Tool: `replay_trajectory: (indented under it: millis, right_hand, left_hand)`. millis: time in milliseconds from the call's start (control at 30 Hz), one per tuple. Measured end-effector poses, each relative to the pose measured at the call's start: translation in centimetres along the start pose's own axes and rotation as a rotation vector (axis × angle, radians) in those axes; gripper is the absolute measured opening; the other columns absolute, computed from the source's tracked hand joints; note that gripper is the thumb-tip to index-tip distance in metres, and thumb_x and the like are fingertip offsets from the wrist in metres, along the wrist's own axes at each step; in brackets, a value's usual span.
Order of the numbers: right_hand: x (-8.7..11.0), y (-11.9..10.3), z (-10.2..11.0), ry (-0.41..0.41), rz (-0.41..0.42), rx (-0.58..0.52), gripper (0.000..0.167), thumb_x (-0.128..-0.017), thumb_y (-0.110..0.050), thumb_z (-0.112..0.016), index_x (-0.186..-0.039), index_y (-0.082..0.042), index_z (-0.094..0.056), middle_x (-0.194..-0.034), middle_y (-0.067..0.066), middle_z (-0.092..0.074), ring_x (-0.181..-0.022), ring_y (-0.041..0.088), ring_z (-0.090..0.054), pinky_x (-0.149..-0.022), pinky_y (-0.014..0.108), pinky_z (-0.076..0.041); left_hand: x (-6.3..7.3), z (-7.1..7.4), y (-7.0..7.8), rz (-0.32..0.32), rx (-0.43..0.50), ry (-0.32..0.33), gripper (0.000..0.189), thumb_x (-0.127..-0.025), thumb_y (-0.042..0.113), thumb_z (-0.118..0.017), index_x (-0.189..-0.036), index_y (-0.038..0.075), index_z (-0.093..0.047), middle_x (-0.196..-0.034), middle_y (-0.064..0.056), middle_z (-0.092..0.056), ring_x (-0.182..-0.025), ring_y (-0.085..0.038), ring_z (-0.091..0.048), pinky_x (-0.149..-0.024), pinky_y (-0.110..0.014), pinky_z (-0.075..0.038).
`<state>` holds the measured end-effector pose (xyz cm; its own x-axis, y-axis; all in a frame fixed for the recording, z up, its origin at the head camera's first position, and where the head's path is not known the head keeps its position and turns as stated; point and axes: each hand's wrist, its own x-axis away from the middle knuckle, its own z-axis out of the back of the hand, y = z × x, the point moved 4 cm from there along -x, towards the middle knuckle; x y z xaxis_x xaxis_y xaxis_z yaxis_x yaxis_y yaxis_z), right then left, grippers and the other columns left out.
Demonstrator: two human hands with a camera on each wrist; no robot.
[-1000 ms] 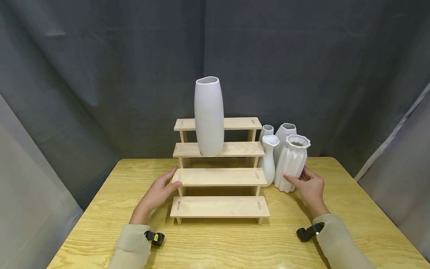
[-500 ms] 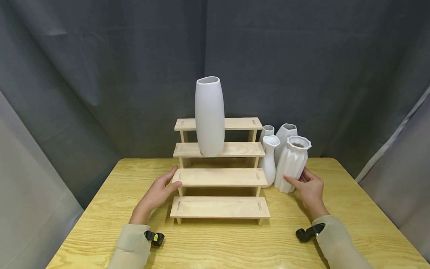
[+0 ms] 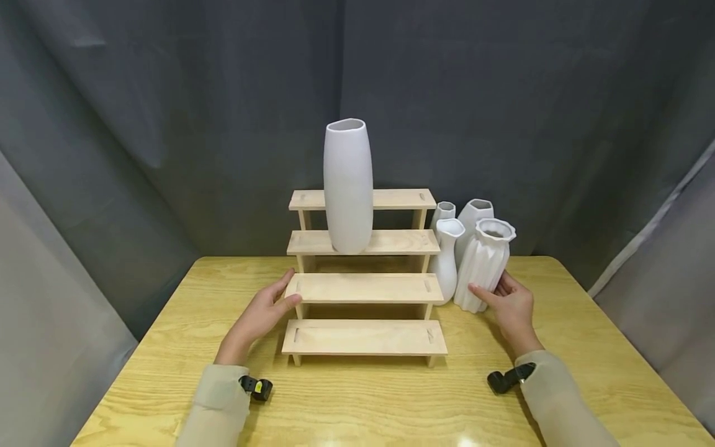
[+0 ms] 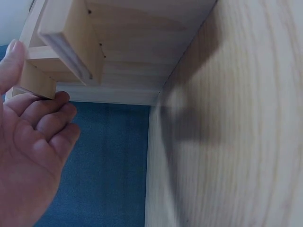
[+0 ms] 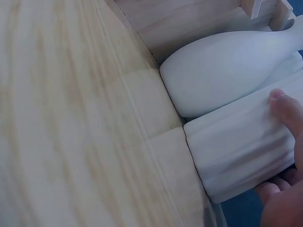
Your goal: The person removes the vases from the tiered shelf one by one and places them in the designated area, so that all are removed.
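Far left, pale grey cloth point(image 3: 44, 298) is hanging beside the table. Left sleeve point(image 3: 215, 403), light beige, is reaching in from the near edge; a small black camera point(image 3: 261, 389) is sitting strapped at the cuff. Left hand point(image 3: 259, 318) is gripping the left end of the second-lowest tier, thumb lying on the upper side, fingers curling beneath the board, as the left-wrist view is showing.

Centre: a four-tier wooden riser stand point(image 3: 363, 338) is standing on the wood-grain table point(image 3: 363, 397), steps climbing away from the person. A tall white vase point(image 3: 349, 186) is standing upright on the third tier up, a little left of the middle, its wall covering part of the top tier. Dark grey curtain point(image 3: 223, 124) is hanging behind.

Just right of the stand, white vases are clustering: a slim faceted-mouth vase point(image 3: 445, 212) at the rear, mostly hidden; a narrow-necked vase point(image 3: 446, 270) in front of it; a wider angular vase point(image 3: 473, 214) behind; a fluted vase point(image 3: 483, 267) nearest the person, its base meeting the tabletop.

Right hand point(image 3: 512, 310) is holding the fluted vase low on its right side, thumb pressing the front, fingers curling round behind. Right sleeve point(image 3: 558, 397) is extending toward the near edge.
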<state>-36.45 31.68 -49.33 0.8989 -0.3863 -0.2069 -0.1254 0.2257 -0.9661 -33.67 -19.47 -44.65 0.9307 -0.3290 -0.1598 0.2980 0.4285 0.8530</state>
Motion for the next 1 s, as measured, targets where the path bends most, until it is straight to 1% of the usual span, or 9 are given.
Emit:
replay_trajectory:
  millis: [167, 300, 467, 533, 633, 767, 1000]
  right_hand:
    - [0.05, -0.24, -0.20, -0.017, 0.010, 0.005, 0.086, -0.075, -0.024, -0.089, -0.148, -0.007, -0.047, -0.144, 0.016, -0.050, -0.131, 0.027, -0.049, -0.098, 0.025, -0.046]
    - [0.14, -0.34, -0.27, -0.026, 0.004, 0.017, 0.089, -0.075, -0.027, -0.089, -0.149, -0.007, -0.045, -0.145, 0.016, -0.049, -0.132, 0.028, -0.048, -0.100, 0.027, -0.044]
    - [0.13, -0.34, -0.18, -0.034, 0.002, 0.052, 0.090, -0.074, -0.030, -0.089, -0.149, -0.008, -0.044, -0.145, 0.015, -0.049, -0.132, 0.027, -0.047, -0.102, 0.030, -0.044]
    - [0.10, -0.38, -0.12, -0.038, 0.006, 0.057, 0.090, -0.075, -0.030, -0.088, -0.150, -0.008, -0.044, -0.145, 0.015, -0.049, -0.132, 0.027, -0.047, -0.101, 0.029, -0.044]
    - [0.10, -0.44, -0.09, -0.042, 0.014, 0.055, 0.089, -0.075, -0.030, -0.088, -0.150, -0.009, -0.044, -0.145, 0.014, -0.049, -0.132, 0.027, -0.047, -0.100, 0.027, -0.044]
    - [0.08, -0.43, -0.13, -0.046, 0.023, 0.055, 0.088, -0.076, -0.030, -0.087, -0.149, -0.008, -0.045, -0.145, 0.015, -0.049, -0.132, 0.027, -0.047, -0.099, 0.025, -0.045]
    - [0.12, -0.35, -0.36, -0.052, 0.032, 0.032, 0.085, -0.077, -0.027, -0.087, -0.148, -0.006, -0.045, -0.143, 0.017, -0.051, -0.131, 0.028, -0.048, -0.097, 0.020, -0.045]
  left_hand:
    - [-0.02, 0.18, 0.15, -0.002, -0.003, 0.003, 0.077, -0.100, 0.043, -0.056, -0.157, 0.006, -0.022, -0.162, -0.010, -0.017, -0.147, -0.034, -0.018, -0.117, -0.051, -0.019]
    - [-0.03, 0.20, -0.06, -0.003, -0.007, 0.002, 0.076, -0.100, 0.043, -0.056, -0.157, 0.006, -0.022, -0.162, -0.010, -0.017, -0.147, -0.033, -0.018, -0.117, -0.050, -0.019]
    - [-0.14, 0.10, -0.08, -0.004, -0.008, 0.001, 0.073, -0.101, 0.038, -0.056, -0.157, 0.005, -0.022, -0.161, -0.011, -0.018, -0.147, -0.032, -0.018, -0.117, -0.049, -0.019]
    - [-0.14, 0.08, -0.02, -0.008, -0.011, 0.002, 0.073, -0.101, 0.037, -0.056, -0.157, 0.004, -0.022, -0.161, -0.014, -0.018, -0.147, -0.033, -0.018, -0.117, -0.050, -0.019]
    - [-0.13, 0.08, -0.02, 0.002, -0.017, 0.003, 0.074, -0.100, 0.041, -0.056, -0.157, 0.007, -0.023, -0.162, -0.011, -0.019, -0.147, -0.030, -0.019, -0.117, -0.048, -0.020]
    - [-0.13, 0.13, -0.02, 0.007, -0.018, 0.002, 0.074, -0.100, 0.043, -0.056, -0.157, 0.009, -0.023, -0.162, -0.007, -0.019, -0.147, -0.028, -0.019, -0.117, -0.046, -0.020]
    - [-0.05, 0.19, -0.15, 0.012, -0.020, -0.003, 0.077, -0.099, 0.045, -0.056, -0.157, 0.008, -0.022, -0.162, -0.008, -0.019, -0.147, -0.030, -0.019, -0.117, -0.049, -0.020]
